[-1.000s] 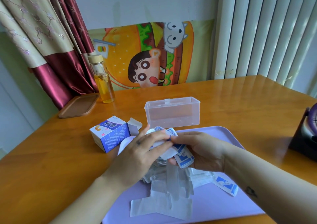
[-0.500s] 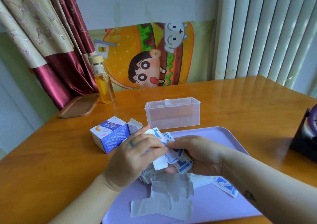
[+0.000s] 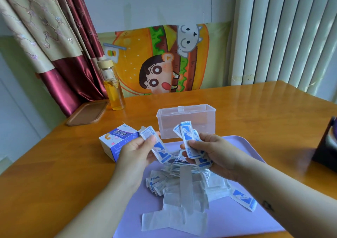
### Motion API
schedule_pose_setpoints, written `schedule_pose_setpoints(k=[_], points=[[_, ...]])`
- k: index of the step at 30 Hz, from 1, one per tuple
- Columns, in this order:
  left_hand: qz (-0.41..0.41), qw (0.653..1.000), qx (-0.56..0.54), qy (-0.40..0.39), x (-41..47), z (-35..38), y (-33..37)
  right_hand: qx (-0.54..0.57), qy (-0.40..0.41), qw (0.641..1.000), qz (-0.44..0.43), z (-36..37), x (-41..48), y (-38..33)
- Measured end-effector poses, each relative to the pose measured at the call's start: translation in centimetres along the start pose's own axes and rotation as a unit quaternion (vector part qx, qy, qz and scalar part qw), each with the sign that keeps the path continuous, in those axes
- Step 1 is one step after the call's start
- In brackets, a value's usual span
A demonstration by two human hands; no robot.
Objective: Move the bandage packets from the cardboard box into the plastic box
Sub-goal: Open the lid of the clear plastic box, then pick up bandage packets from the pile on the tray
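The head camera is the only view. Your left hand (image 3: 135, 151) pinches a single bandage packet (image 3: 155, 143) between thumb and fingers, gripping around its middle so both ends stick out free. Your right hand (image 3: 217, 152) curls round a fan of packets (image 3: 188, 139), thumb across their faces, with the upper ends standing loose above the fingers. Both hands hover over the far half of the purple tray (image 3: 237, 217).

Most of the load, a loose heap of packets (image 3: 182, 177), lies at the tray's middle, not in either box. Pale strips (image 3: 175, 217) trail from it toward the near edge, and one stray packet (image 3: 243, 199) lies toward the right edge. The cardboard box (image 3: 116, 141) rests on the table (image 3: 54, 174) just off the tray's far left corner, flap open. The plastic box (image 3: 186, 121) stands just beyond the tray's far edge. You cannot tell through the clear plastic whether its lid is shut.

Judge these packets as nearly weightless, thin and floppy, with slick wrappers that slide over one another. A fanned bundle will likely shed pieces if you hold it loosely. Square the stack first, then clamp it across the middle with thumb on one face and fingers on the other. For flat ones on the tray, lift a corner or end rather than pressing down.
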State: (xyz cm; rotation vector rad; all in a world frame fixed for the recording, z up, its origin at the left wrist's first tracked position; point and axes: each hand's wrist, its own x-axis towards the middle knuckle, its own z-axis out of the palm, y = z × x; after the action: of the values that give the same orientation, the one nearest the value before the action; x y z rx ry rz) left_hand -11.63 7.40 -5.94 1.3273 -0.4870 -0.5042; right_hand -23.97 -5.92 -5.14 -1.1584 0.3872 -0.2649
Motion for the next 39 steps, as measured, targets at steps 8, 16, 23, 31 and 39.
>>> schedule_pose_setpoints(k=[8, 16, 23, 31, 39], points=[[-0.188, 0.950, -0.231, -0.094, -1.9, 4.3, -0.5, -0.281, 0.071, 0.951, -0.106, 2.4, 0.4, 1.4], [-0.183, 0.951, -0.240, -0.068, -1.7, 4.9, -1.6, -0.528, 0.103, 0.812, -0.225, 1.2, 1.1, 2.0], [-0.222, 0.947, -0.202, -0.116, -1.1, 3.4, -0.3, -0.632, -0.067, 0.737, -0.230, -0.7, -0.6, -1.9], [-0.246, 0.936, -0.157, -0.196, -1.1, 4.5, 0.4, -0.725, -0.103, 0.637, -0.240, 0.3, -0.2, -3.1], [-0.252, 0.934, -0.213, -0.138, -1.0, 4.2, -0.2, -0.650, -0.103, 0.699, -0.278, 1.1, -1.0, -3.9]])
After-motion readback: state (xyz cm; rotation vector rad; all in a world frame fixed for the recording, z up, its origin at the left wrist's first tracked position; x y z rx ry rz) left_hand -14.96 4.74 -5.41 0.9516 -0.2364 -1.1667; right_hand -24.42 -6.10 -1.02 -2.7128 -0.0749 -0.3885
